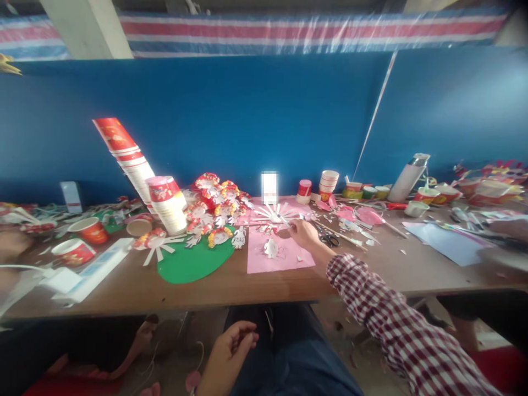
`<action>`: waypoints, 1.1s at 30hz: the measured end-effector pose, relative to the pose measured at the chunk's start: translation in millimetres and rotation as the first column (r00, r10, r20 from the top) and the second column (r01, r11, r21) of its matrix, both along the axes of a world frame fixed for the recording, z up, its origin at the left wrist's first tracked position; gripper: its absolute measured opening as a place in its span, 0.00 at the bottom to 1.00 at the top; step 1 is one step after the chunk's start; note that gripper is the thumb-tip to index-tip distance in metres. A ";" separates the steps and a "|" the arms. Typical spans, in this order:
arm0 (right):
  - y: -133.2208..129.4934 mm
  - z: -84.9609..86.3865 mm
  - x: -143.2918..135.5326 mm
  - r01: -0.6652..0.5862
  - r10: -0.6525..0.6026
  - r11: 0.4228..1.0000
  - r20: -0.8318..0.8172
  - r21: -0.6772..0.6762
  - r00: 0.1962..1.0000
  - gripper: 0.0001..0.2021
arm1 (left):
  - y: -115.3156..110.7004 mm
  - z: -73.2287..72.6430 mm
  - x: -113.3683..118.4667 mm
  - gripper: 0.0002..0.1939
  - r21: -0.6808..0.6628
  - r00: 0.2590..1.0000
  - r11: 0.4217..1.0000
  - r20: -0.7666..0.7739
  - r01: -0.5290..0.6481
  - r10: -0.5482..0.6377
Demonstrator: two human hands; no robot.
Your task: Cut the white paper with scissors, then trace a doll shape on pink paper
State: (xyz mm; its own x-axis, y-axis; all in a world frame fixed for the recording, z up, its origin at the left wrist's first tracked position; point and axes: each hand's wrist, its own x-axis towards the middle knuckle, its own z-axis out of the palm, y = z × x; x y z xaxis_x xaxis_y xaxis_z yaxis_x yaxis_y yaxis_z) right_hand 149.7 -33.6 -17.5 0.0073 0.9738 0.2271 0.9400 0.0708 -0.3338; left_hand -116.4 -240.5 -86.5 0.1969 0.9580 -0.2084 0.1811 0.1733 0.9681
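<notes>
My right hand [306, 234], in a checked sleeve, reaches over a pink sheet [258, 258] on the table. Its fingertips are closed at the white strips of a cut-open paper cup [270, 212]; what they pinch is too small to make out. A small white paper figure [271, 248] lies on the sheet below that hand. Beside the wrist are black-handled scissors [329, 237]. Low over my lap is my left hand [231, 352], its fingers curled toward the thumb; whether anything is in them is hidden.
Left of the pink sheet, decorated paper cutouts [223, 206] pile up by a green sheet [193, 261]. Tall leaning stacked cups [132, 162] and a white power strip [97, 269] stand farther left. Paper scraps, a bottle [406, 181] and a pale sheet [447, 242] are rightward. A blue partition [247, 121] rises behind.
</notes>
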 end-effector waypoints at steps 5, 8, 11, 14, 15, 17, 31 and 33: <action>-12.2 -7.9 5.4 -0.040 0.043 0.999 -0.160 0.025 0.986 0.08 | -1.0 -7.8 0.2 0.20 0.009 1.000 1.000 0.016 -0.006 0.006; -21.3 -17.8 5.7 -0.082 0.093 0.995 -0.262 0.052 0.961 0.09 | -2.1 -6.0 -0.1 0.19 0.026 1.000 1.000 -0.010 0.007 -0.006; -28.9 -29.2 4.1 -0.112 0.124 0.992 -0.366 0.054 0.922 0.10 | -2.6 4.4 -0.5 0.19 0.051 0.994 0.998 -0.105 0.043 -0.038; -32.4 -36.8 2.8 -0.108 0.123 0.992 -0.445 0.059 0.887 0.12 | -1.5 16.5 0.9 0.19 0.104 0.974 0.991 -0.217 0.084 -0.060; -32.7 -38.1 2.7 -0.108 0.124 0.992 -0.465 0.061 0.877 0.12 | -1.1 19.5 2.2 0.19 0.119 0.967 0.988 -0.247 0.094 -0.062; -32.5 -39.3 3.0 -0.109 0.125 0.992 -0.497 0.062 0.859 0.12 | -1.0 22.8 6.6 0.19 0.124 0.957 0.986 -0.279 0.113 -0.074; -33.3 -40.5 2.9 -0.091 0.114 0.993 -0.465 0.073 0.878 0.14 | 37.7 44.7 41.7 0.13 0.495 0.878 0.811 -0.475 0.312 -0.048; -34.6 -39.2 2.3 -0.086 0.116 0.992 -0.431 0.087 0.895 0.14 | 55.1 49.3 45.6 0.13 0.576 0.854 0.743 -0.520 0.341 0.012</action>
State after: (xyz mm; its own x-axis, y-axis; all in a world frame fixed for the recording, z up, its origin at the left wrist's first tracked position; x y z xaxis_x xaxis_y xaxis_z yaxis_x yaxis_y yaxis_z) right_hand 152.0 -68.2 -56.7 0.0221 0.9580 0.2858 0.6891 0.1925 -0.6986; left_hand -70.8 -185.4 -37.2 0.4126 0.8535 0.3183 0.5940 -0.5170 0.6164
